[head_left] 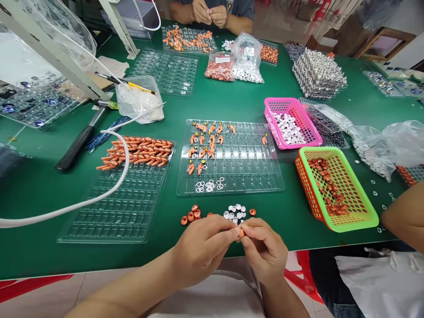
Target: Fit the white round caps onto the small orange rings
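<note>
My left hand (pixel 202 247) and my right hand (pixel 265 249) meet at the table's front edge, fingertips pinched together on a small orange part (pixel 241 232). Just beyond them lie a few loose orange rings (pixel 191 215) and a cluster of small white caps (pixel 236 212) on the green table (pixel 39 190). Further out sits a clear plastic tray (pixel 251 176) with several orange assembled pieces (pixel 205 145) in its upper-left cells and white rings (pixel 209 186) in its front row.
A second clear tray (pixel 122 207) with orange pieces, crossed by a white hose (pixel 99 196), is left. A hammer (pixel 77 143) lies beyond it. A green-orange basket (pixel 338 187) and pink basket (pixel 291 123) stand right. Another person's hands (pixel 210 13) work opposite; a person's arm (pixel 404 216) is at right.
</note>
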